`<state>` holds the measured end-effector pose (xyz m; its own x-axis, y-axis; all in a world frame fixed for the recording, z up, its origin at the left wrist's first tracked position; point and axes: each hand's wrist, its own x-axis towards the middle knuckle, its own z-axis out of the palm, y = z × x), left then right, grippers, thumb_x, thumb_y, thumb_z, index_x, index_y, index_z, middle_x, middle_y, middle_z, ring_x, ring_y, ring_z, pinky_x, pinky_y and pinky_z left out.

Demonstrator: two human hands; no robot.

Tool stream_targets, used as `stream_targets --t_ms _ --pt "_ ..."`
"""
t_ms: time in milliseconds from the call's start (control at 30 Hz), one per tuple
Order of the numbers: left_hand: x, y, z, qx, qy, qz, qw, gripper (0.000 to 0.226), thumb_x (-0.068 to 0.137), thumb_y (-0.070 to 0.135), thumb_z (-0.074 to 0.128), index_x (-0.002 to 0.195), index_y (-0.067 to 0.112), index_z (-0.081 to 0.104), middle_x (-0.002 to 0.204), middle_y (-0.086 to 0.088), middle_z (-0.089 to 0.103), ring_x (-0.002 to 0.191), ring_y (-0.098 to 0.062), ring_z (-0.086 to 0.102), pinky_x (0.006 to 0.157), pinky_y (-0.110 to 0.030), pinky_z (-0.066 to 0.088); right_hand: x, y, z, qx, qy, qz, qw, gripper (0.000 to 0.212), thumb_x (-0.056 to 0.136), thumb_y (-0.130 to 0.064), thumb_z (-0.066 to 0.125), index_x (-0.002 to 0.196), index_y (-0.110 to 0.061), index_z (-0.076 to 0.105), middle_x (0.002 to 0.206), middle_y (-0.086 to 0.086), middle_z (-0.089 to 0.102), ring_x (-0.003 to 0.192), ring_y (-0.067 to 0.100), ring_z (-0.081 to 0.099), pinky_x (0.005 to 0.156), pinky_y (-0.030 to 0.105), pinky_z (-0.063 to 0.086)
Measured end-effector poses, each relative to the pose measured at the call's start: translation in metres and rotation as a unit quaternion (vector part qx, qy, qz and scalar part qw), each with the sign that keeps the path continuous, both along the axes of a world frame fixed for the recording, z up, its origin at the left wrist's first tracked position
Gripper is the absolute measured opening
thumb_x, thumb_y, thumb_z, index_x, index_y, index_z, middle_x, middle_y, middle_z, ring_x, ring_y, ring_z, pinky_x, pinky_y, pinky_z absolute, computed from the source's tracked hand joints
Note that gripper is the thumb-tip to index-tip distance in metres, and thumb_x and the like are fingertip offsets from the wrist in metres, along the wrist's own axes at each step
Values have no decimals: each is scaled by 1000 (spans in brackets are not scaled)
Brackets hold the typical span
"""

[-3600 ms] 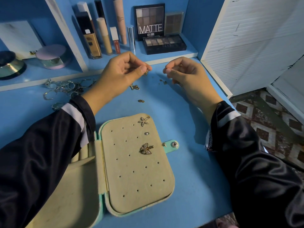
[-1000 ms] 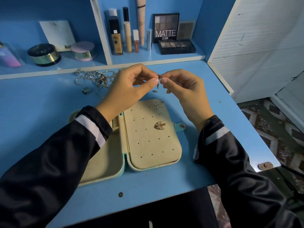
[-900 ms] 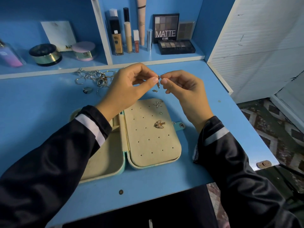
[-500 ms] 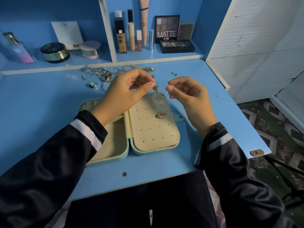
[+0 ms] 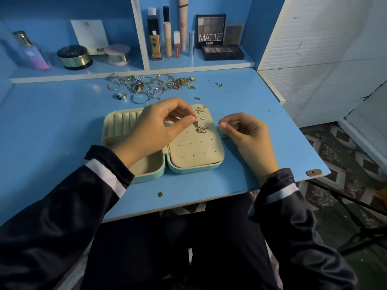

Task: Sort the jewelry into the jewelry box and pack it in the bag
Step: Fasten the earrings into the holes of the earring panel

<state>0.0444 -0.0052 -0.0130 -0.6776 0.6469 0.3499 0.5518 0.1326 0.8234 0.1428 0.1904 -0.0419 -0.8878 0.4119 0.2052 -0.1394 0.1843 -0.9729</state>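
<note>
The left sleeve [image 5: 62, 206] and right sleeve [image 5: 293, 227] are glossy black and satin-like, each ending in a white band [image 5: 104, 176] and then a dark cuff. The left hand [image 5: 155, 126] and right hand [image 5: 245, 132] are bare. Dark trousers [image 5: 188, 237] cover the lap.

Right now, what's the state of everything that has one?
jewelry box, open, lying flat on the desk
left hand, pinches an earring over the holed panel
right hand, thumb and forefinger pressed together, anything between them too small to see
starfish earring, pinned in the panel
butterfly-shaped earring, pinned in the panel
loose jewelry, heaped on the desk, not yet boxed
</note>
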Motion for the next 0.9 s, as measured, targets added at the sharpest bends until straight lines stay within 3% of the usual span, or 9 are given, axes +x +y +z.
stream_targets --t_ms 167,367,733,800,900 --pt "6 -3 -1 -11 -3 7 1000 10 92 16 68 94 25 66 93 9 70 90 -8 67 88 -27 53 1 0 -6 31 -8 -18 999 6 86 -6 71 88 0 70 84 23 66 74 17 54 73 23 48" --pt "9 -2 -5 -20 -16 15 1000 10 92 13 68 94 23 66 92 9 70 87 -4 65 79 -16 52 -1 1 -7 52 -14 -16 998 2 87 -8 70 87 -6 70 88 18 70 74 14 58 75 26 50" --pt "10 -3 -5 -19 -21 9 1000 12 92 13 68 94 25 66 93 10 70 88 -6 67 83 -22 54 -7 -1 -4 55 -10 -5 998 3 88 -11 70 86 -12 69 89 13 71 78 17 60 79 40 53" --pt "9 -3 -4 -17 -19 8 1000 12 92 15 68 94 26 66 93 12 70 90 -7 67 85 -24 54 -6 -2 -2 40 -2 -7 999 3 88 -11 70 88 -8 69 89 11 71 79 16 60 79 40 53" --pt "11 -4 -2 -17 -2 6 1000 12 92 17 67 95 29 66 93 15 70 92 -7 67 88 -23 52 -5 -6 3 17 21 -6 1000 8 89 -8 68 92 0 69 91 12 72 81 14 63 76 27 51"
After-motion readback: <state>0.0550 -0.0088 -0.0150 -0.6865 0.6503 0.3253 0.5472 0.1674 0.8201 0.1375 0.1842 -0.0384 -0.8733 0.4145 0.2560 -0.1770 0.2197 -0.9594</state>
